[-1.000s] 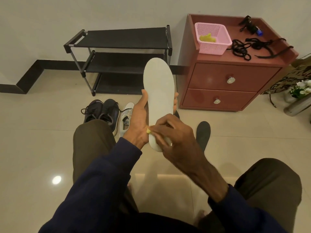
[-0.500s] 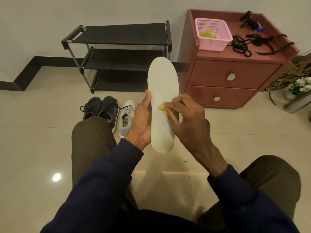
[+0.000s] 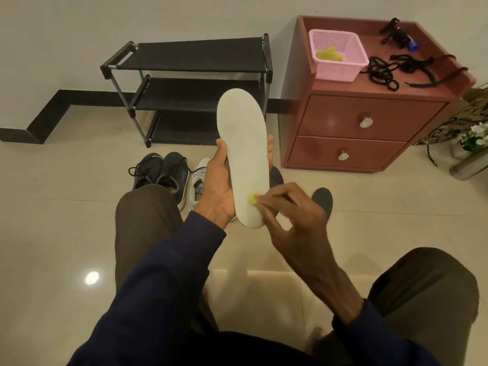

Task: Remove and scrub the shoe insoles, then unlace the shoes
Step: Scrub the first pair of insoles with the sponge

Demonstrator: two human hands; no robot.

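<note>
Clamped in my left grip, the insole stands upright above the shoes, so my right grip, pinching the sponge, can scrub its heel end.

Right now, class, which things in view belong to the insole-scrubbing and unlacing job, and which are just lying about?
Job: white insole, held by the left hand; yellow scrubber, pinched by the right hand; dark shoes; white shoe; dark insole on the floor; black laces.

Lying about: rack; cabinet; pink basket; flowers.
</note>
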